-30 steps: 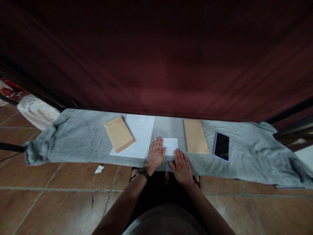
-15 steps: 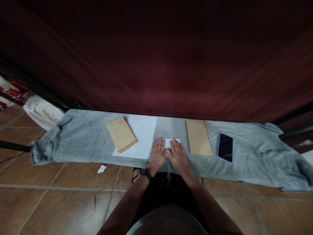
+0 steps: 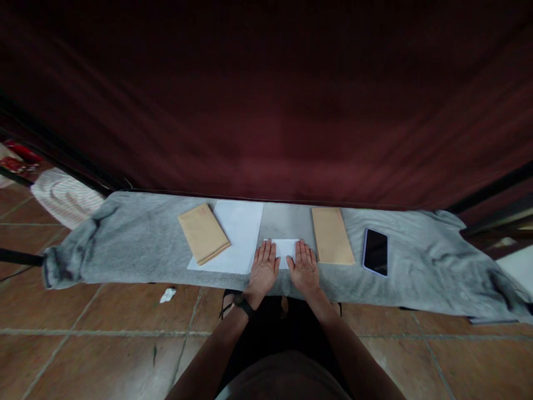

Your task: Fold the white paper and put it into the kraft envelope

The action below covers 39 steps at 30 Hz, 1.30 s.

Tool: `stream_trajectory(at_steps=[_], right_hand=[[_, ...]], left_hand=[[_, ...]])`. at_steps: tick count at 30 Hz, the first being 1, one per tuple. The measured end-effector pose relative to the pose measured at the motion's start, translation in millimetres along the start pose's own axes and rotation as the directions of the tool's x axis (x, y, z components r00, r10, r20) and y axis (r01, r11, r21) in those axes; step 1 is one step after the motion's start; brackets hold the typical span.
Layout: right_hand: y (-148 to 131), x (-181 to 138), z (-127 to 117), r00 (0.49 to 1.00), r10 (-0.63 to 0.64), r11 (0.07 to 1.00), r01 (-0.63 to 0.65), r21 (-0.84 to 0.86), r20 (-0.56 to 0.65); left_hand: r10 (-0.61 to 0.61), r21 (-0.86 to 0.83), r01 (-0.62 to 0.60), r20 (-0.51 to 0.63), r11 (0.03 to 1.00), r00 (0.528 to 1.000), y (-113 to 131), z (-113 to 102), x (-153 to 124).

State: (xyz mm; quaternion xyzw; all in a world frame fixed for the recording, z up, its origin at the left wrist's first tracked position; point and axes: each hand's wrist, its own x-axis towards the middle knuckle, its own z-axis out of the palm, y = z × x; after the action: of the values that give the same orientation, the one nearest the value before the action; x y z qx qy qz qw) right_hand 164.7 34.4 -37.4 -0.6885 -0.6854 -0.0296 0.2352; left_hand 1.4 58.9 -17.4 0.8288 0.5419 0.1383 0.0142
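A small folded sheet of white paper [image 3: 285,250] lies on the grey cloth in front of me. My left hand [image 3: 264,269] rests flat on its left end, fingers stretched out, with a dark watch on the wrist. On the right end lies my right hand [image 3: 304,270], also flat, its thumb pointing inward. Bare paper shows between the two hands. Left of them are larger white sheets [image 3: 244,233], partly under a stack of brown envelopes [image 3: 204,233]. Another brown envelope [image 3: 332,236] lies just right of my right hand.
The grey cloth [image 3: 137,239] covers a long narrow surface. A phone [image 3: 375,251] with a dark screen and pale purple edge lies on the right. Behind hangs a dark red curtain [image 3: 266,139]. A white scrap [image 3: 167,295] lies on the tiled floor [image 3: 116,355].
My hands have slid apart, left and right, from near the middle of the folded paper to its two ends. More of the paper shows between them. The view has shifted slightly.
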Motion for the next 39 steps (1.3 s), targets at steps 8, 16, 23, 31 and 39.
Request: stream_trajectory(at_steps=[8, 16, 23, 31, 39], right_hand=[[5, 0, 1, 0.999, -0.010, 0.995, 0.015, 0.099, -0.047], [15, -9, -9, 0.997, 0.057, 0.951, -0.036, 0.306, -0.057], [17, -40, -20, 0.930, 0.360, 0.661, -0.313, 0.682, 0.077], [-6, -28, -35, 0.869, 0.241, 0.137, -0.470, 0.872, 0.431], [-9, -19, -26, 0.848, 0.302, 0.165, -0.496, 0.852, 0.435]], left_hand=[[0.143, 0.083, -0.154, 0.127, 0.985, 0.982, 7, -12, -12], [0.069, -0.076, -0.057, 0.152, 0.995, 0.986, 37, -25, 6], [-0.176, -0.401, 0.206, 0.110, 0.893, 0.978, 31, -60, 9], [-0.474, -0.856, 0.363, 0.164, 0.367, 0.865, 42, -65, 10], [-0.539, -0.928, 0.352, 0.360, -0.122, 0.762, 61, -49, -17]])
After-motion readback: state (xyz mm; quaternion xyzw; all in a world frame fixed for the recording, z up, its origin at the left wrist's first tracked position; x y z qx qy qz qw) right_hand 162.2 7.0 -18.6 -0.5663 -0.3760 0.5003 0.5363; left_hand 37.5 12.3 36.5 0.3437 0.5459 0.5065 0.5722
